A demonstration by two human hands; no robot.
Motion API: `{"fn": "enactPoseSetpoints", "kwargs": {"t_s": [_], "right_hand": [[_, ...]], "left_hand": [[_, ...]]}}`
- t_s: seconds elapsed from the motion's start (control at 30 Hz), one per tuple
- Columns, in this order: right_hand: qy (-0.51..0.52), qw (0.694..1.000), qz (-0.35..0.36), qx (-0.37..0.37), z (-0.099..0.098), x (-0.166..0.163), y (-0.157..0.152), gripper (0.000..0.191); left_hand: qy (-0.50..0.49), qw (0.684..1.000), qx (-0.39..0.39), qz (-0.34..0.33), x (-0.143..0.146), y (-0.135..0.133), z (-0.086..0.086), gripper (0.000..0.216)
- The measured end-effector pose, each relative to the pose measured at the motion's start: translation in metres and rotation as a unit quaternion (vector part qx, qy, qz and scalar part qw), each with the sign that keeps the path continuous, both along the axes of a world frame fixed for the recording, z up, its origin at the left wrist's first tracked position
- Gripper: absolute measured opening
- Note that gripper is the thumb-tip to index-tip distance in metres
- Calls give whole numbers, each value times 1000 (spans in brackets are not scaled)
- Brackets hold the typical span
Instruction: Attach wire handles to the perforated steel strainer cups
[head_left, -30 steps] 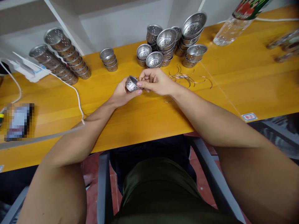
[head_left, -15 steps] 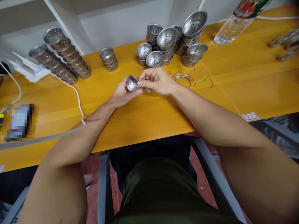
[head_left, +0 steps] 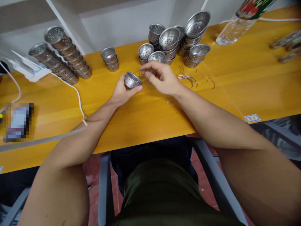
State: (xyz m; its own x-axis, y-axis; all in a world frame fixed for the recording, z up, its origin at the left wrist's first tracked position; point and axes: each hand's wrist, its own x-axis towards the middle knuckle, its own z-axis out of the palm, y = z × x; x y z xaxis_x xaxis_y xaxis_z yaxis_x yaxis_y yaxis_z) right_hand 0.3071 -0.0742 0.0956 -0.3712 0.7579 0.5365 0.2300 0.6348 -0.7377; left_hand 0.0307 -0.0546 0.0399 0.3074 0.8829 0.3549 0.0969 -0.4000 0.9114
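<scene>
My left hand [head_left: 122, 92] grips a small perforated steel cup [head_left: 131, 80] over the middle of the yellow wooden table [head_left: 145, 116]. The cup's mouth faces up and to the right, with a thin wire loop showing at its rim. My right hand [head_left: 160, 78] hovers just right of the cup, fingers spread and apart from it, holding nothing I can see. A scatter of thin wire rings [head_left: 192, 80] lies on the table to the right of my right hand.
Several loose and stacked steel cups [head_left: 174, 42] crowd the table's back. A short stack of cups [head_left: 110, 59] and two long leaning stacks [head_left: 60, 56] stand at left. A plastic bottle [head_left: 237, 23] lies back right; a white cable [head_left: 77, 94] crosses the left.
My right hand has let go of the cup and opened, moving slightly right. My left hand has turned the cup more upright and shifted it a little left.
</scene>
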Motion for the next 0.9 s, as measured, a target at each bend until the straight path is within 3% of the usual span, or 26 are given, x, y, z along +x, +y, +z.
{"fn": "enactPoseSetpoints", "kwargs": {"t_s": [0.2, 0.4, 0.6, 0.8, 0.9], "right_hand": [[-36, 999, 28, -1, 0, 3, 2, 51], [-82, 994, 77, 16, -17, -1, 7, 34], [-103, 983, 148, 23, -22, -2, 5, 45], [-66, 990, 120, 33, -16, -3, 2, 53], [-49, 995, 84, 25, -13, -2, 4, 59]], "left_hand": [[-2, 1000, 20, -7, -1, 3, -2, 108], [-15, 999, 39, -20, -1, 5, -4, 105], [-12, 999, 37, -27, -1, -2, -1, 104], [-6, 998, 34, -43, 0, -5, 4, 102], [-3, 999, 52, -10, -2, 0, -2, 96]]}}
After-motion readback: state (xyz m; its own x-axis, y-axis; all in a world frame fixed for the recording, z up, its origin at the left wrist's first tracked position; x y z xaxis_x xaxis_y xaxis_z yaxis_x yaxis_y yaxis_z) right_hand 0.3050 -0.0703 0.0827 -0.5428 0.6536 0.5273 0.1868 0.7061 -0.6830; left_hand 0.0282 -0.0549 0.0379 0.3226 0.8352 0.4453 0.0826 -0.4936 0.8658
